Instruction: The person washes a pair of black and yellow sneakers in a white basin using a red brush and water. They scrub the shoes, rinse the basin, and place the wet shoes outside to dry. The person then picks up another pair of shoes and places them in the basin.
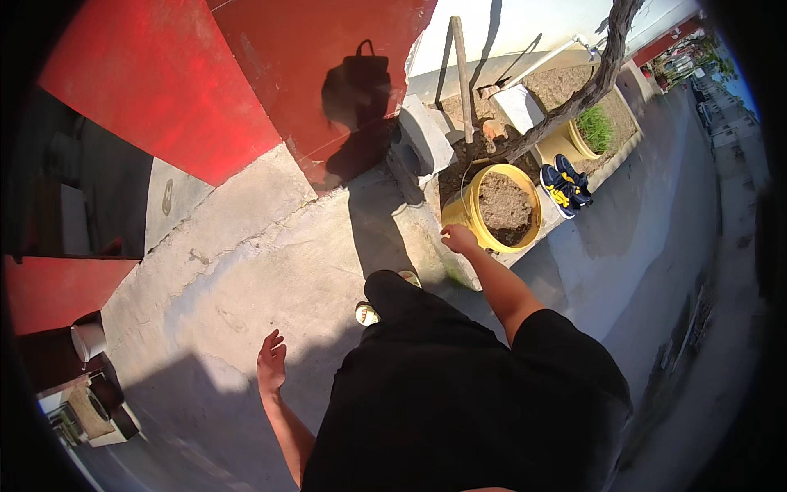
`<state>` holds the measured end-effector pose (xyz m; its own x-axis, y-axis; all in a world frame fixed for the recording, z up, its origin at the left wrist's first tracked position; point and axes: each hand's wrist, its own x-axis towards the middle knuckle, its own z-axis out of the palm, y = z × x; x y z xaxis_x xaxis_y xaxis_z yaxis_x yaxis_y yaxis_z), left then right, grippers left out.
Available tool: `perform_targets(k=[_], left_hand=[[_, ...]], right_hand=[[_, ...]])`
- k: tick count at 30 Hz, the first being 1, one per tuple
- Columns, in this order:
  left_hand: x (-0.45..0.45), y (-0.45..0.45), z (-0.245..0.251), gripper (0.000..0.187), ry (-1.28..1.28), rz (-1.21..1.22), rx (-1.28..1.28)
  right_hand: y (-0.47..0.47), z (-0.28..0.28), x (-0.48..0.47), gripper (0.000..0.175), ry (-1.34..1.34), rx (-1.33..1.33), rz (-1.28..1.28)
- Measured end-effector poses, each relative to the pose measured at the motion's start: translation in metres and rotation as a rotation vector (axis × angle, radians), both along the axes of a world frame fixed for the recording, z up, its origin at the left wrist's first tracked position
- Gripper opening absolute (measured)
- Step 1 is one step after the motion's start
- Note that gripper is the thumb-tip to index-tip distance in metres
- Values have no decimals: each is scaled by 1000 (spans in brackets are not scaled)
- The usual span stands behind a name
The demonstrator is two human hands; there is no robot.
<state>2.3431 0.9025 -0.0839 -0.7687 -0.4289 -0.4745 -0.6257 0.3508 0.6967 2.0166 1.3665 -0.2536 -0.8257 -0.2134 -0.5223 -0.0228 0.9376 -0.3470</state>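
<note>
My left hand (pixel 271 364) hangs over the concrete ground (pixel 227 313), its fingers loosely bent and apart, with nothing in it. My right hand (pixel 458 238) is by the near left side of a yellow plastic bucket (pixel 536 212); its fingers are curled, and I cannot tell whether it touches the bucket. Dry, light brown soil (pixel 504 202) fills much of the bucket, with a darker patch towards the near side. A thin wire handle (pixel 465 197) rests against the bucket's left side. Beside the bucket, a pair of dark blue and yellow sneakers (pixel 562 187) sits on the bed's edge.
A leaning tree trunk (pixel 572 107) and an upright wooden handle (pixel 461 80) rise behind the bucket. Another yellow bucket (pixel 556 146) holds green grass (pixel 594 130). A hollow concrete block (pixel 423 138) stands by the red wall (pixel 289 74). At left is a doorway with a red panel (pixel 160 80).
</note>
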Motion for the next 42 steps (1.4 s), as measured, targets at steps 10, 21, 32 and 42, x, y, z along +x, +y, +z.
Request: perform_targets(k=[10, 21, 32, 42], left_hand=[[-104, -193, 29, 45, 52, -26, 4], [-85, -406, 84, 45, -16, 262, 73], [-217, -492, 55, 49, -118, -515, -22], [-266, -265, -3, 53, -135, -841, 4]], right_hand=[[-271, -43, -87, 35, -210, 72, 429], [-669, 131, -98, 30, -396, -504, 626], [-447, 68, 28, 30, -137, -182, -89], [-198, 103, 162, 38, -140, -145, -574]])
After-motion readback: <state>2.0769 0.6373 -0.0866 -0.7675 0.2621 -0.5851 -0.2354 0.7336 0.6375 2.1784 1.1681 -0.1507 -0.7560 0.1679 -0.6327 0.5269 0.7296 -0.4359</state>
